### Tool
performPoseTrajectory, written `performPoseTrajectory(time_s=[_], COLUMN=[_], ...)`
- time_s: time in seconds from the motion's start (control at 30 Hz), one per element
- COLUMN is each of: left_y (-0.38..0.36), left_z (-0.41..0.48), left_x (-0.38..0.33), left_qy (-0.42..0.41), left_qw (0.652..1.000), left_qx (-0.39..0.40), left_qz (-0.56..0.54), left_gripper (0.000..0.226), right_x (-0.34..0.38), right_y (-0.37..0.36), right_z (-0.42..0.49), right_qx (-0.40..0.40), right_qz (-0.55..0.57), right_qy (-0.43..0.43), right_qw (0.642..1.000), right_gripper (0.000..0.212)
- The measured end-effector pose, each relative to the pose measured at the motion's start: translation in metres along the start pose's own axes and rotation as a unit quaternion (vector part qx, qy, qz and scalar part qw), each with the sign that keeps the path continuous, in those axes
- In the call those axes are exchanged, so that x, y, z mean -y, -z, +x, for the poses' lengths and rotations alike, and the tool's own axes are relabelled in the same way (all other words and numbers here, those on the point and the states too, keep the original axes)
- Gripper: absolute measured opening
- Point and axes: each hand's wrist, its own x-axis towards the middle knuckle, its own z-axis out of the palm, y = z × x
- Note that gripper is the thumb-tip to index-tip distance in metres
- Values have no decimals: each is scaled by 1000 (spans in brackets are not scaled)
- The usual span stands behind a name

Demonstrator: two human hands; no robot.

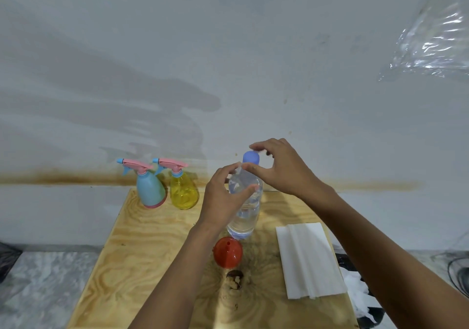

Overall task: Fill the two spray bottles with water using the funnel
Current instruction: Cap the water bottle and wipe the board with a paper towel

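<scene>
The water bottle (pixel 245 217) stands upright in the middle of the table (pixel 127 252), its long axis vertical, so its blue cap (pixel 251 157) points straight up into the right hand (pixel 281 168). That hand comes in from the right, thumb and fingers curled round the cap in a pinch. The left hand (pixel 223 196) wraps the bottle's shoulder from the left and steadies it. The bottle is clear, soft-looking plastic, nearly full of water.

The 2 spray bottles stand side by side at the far left edge of the table, well apart from both hands: the blue spray bottle (pixel 149 189) to the left, the yellow spray bottle (pixel 182 191) to the right, both with pink trigger heads screwed on. The left hand is the nearer one to them.

The red funnel (pixel 227 252) sits just on the near side of the water bottle, seemingly mouth down with its spout up. Folded paper towels (pixel 307 257) lie on the right.
</scene>
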Motion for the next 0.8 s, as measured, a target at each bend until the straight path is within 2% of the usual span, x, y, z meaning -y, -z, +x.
performPoseTrajectory(time_s=[0.07,0.17,0.27,0.43,0.57,0.7,0.8], left_y=[0,1,0,0,1,-1,2], left_z=[1,1,1,1,0,0,0], left_x=[-1,1,2,2,2,2,3], left_qy=[3,5,2,3,0,-6,-18], left_qw=[1000,1000,1000,1000,1000,1000,1000], left_qx=[2,0,-6,-8,-1,1,19], left_qz=[-4,-6,-10,-12,-12,-11,1], left_gripper=[57,62,60,61,55,59,61], right_x=[-2,1,2,7,0,1,5], right_y=[5,5,-3,-22,-20,-26,-33], right_z=[3,3,3,-5,-6,-7,-8], right_qx=[41,43,18,-78,-27,-60,-79], right_qz=[33,32,5,25,67,95,115], right_qy=[25,33,25,-11,7,-6,-28], right_qw=[998,998,1000,997,997,994,990], right_gripper=[47,40,34,33,37,29,31])
